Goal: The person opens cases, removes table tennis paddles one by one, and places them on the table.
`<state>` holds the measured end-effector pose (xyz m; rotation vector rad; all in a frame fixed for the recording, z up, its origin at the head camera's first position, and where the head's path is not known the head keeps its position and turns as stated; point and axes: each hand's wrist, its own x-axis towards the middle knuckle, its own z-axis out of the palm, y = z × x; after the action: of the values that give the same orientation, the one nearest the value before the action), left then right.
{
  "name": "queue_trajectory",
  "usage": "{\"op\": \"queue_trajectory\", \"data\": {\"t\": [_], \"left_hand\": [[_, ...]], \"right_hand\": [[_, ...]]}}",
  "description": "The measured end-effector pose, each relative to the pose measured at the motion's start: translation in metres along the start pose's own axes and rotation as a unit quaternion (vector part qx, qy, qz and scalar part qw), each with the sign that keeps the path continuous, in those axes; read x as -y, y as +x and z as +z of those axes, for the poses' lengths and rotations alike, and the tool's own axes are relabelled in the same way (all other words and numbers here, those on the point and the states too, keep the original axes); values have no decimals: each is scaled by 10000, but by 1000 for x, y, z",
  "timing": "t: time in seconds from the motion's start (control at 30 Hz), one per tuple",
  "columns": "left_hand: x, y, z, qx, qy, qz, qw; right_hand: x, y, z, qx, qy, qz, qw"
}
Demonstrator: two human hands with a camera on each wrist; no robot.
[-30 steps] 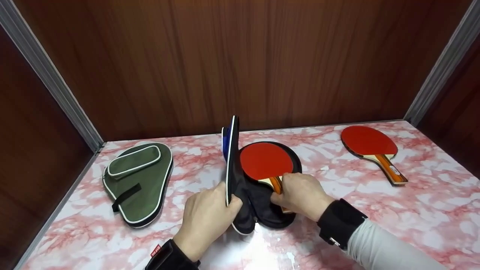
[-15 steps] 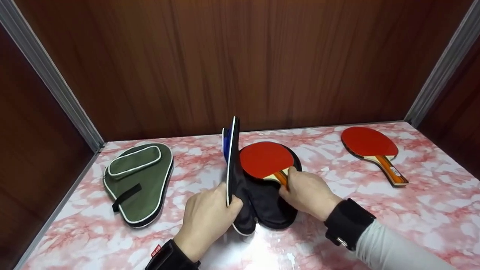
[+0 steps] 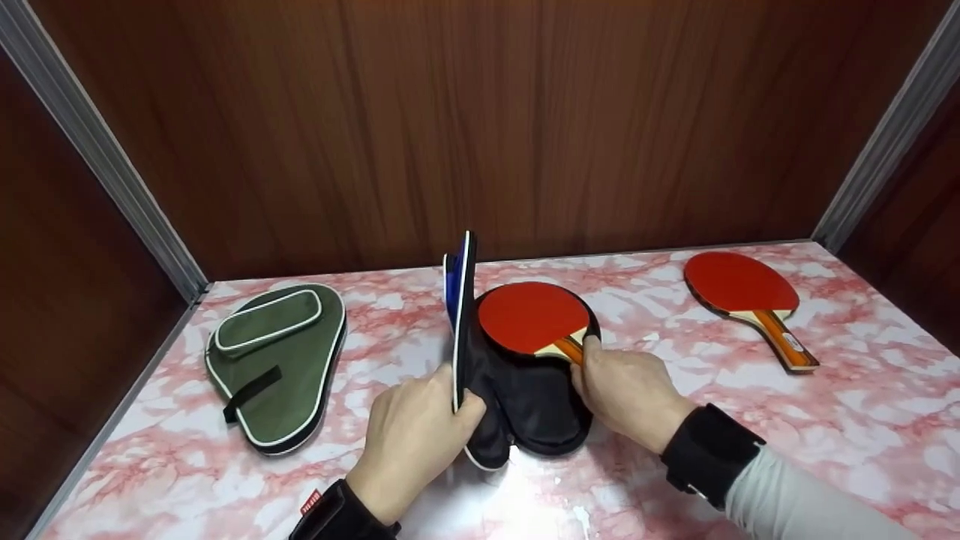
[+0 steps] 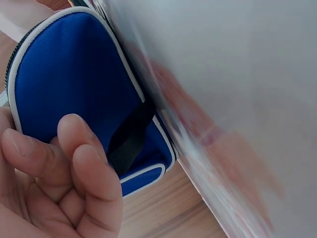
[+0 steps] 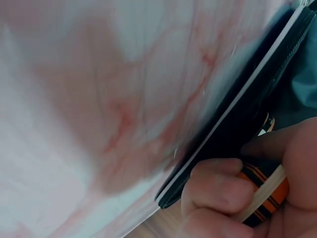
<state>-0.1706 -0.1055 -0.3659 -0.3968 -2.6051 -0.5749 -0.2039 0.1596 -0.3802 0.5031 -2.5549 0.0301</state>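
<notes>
A: Nearest, left hand (image 3: 409, 439) — status?
B: Clamped on the raised flap of the blue case (image 3: 459, 315), flap upright on edge.
A: Right hand (image 3: 626, 390)?
B: Fingers wrapped round the handle of a paddle (image 3: 534, 319). Red blade lies on the case's black lining, mid worktop (image 3: 862, 420).
A: Further out?
B: Green case (image 3: 277, 364) closed at left, well apart. Second paddle (image 3: 742, 296) flat at far right.

A pink-and-white marbled counter (image 3: 862, 420) fills the lower half of the frame. Behind it rises a dark wood-grain back wall (image 3: 480, 127). Grey metal strips (image 3: 97, 157) run diagonally at upper left and upper right, edging darker side panels (image 3: 52, 315).
</notes>
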Motion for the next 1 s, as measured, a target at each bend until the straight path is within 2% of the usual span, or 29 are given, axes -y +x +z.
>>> {"op": "queue_trajectory", "data": {"t": [0.1, 0.2, 0.4, 0.47, 0.7, 0.8, 1.0], "left_hand": [[1, 0, 0, 37, -15, -41, 10000], [1, -1, 0, 23, 10, -49, 10000], [1, -1, 1, -131, 67, 17, 9999], [1, -1, 1, -159, 77, 33, 9998], [0, -1, 0, -181, 104, 67, 9998], [0, 0, 0, -200, 146, 94, 9996], [0, -1, 1, -214, 193, 103, 9995]], "right_hand": [[-3, 1, -1, -263, -15, -115, 9996], [-5, 2, -3, -298, 96, -94, 9995], [-15, 0, -10, 394, 447, 147, 9981], [-20, -2, -11, 454, 495, 146, 9976], [-40, -12, -14, 23, 516, -37, 9987], [-51, -15, -18, 31, 521, 133, 9985], [-83, -18, -24, 363, 438, 573, 9967]]}}
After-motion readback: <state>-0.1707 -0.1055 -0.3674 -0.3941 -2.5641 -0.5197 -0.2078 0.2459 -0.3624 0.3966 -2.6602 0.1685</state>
